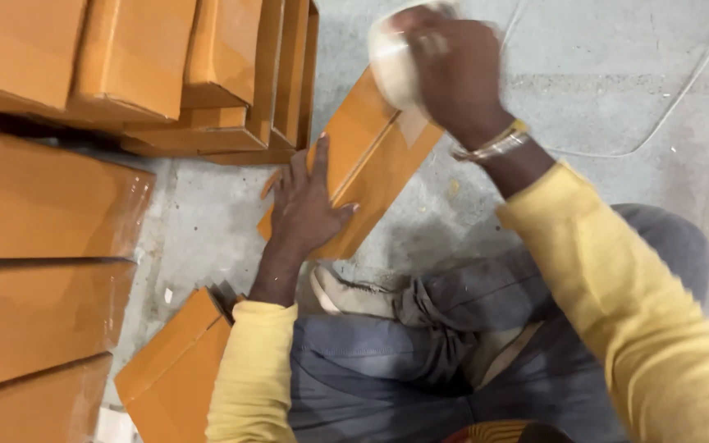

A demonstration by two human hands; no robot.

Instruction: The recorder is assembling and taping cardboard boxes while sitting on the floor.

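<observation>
A flat orange cardboard box (371, 160) lies on the grey concrete floor in front of my crossed legs. My left hand (304, 205) presses flat on its near left end, fingers spread. Above the box's far end, my right hand (453, 70) grips a roll of clear packing tape (393, 66); the hand and roll are blurred. A strip of tape runs over the far part of the box. I wear yellow sleeves and a bangle on the right wrist.
Stacks of orange cardboard boxes (133, 66) fill the upper left, and more boxes (38, 271) line the left edge. Another flat box (170, 373) lies by my left elbow. A white cable (666, 107) curves over the floor at upper right.
</observation>
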